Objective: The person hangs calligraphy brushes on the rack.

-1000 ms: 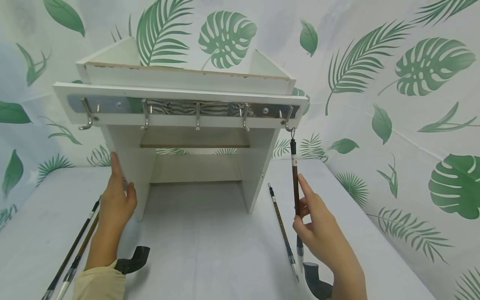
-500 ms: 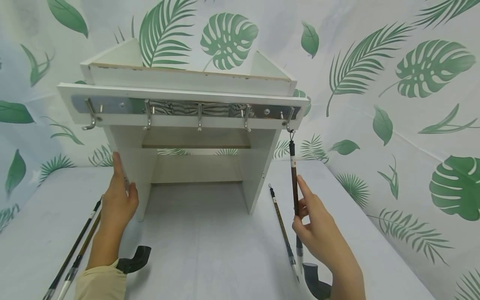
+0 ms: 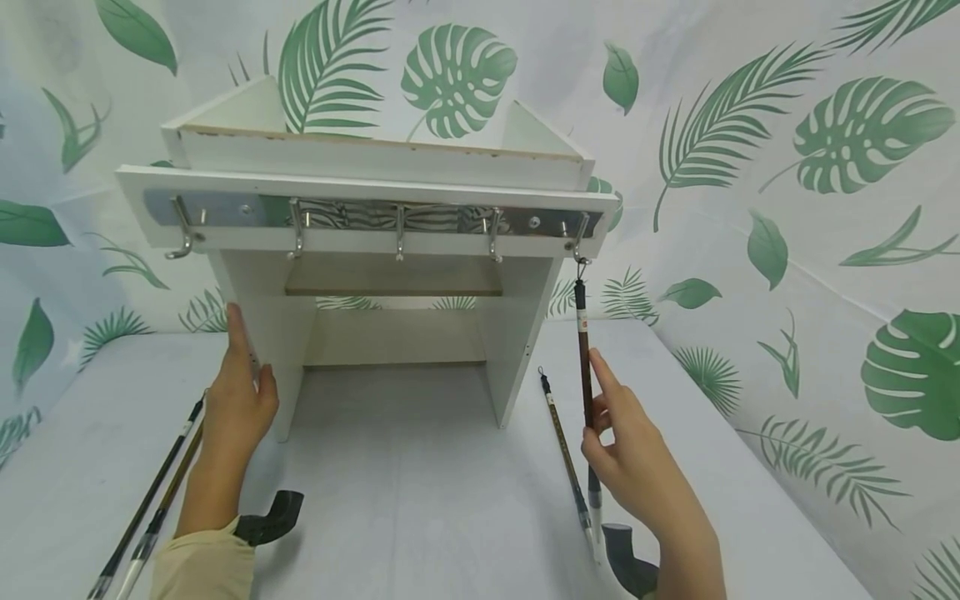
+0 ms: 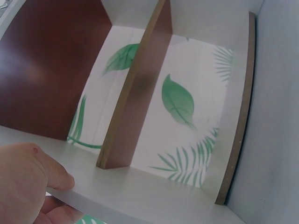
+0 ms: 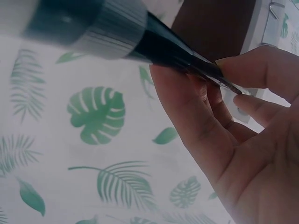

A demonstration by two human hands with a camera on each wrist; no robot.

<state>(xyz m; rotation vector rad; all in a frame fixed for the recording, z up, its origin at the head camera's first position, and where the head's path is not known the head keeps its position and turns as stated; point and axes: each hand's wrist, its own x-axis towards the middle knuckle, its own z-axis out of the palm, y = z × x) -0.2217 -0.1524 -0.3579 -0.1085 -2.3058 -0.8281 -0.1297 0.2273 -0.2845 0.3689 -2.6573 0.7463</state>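
Note:
In the head view my right hand point(image 3: 633, 454) pinches a brown calligraphy brush point(image 3: 586, 358) by its handle. It hangs nearly upright, bristles down, its top loop at the rightmost hook point(image 3: 581, 242) of the hook rail point(image 3: 427, 218). Seen from the right wrist, the brush's dark lower end point(image 5: 140, 42) runs close to the camera, with thumb and fingers around the handle. My left hand point(image 3: 238, 408) is at the left side of the white shelf unit point(image 3: 262, 325). The left wrist view shows its thumb and fingers gripping the edge of a white panel point(image 4: 107, 198).
Another brush point(image 3: 562, 446) lies on the white tabletop point(image 3: 390, 500) beside the right hand. Two more brushes, a black one point(image 3: 150, 496) and a brown one point(image 3: 176, 492), lie left of the left forearm. Leaf-printed cloth point(image 3: 720, 250) stands behind. Other metal hooks point(image 3: 400, 233) line the rail.
My right hand and the brush have moved slightly left, and the loop now sits at the tip of the rightmost hook. My left hand keeps its place on the shelf unit.

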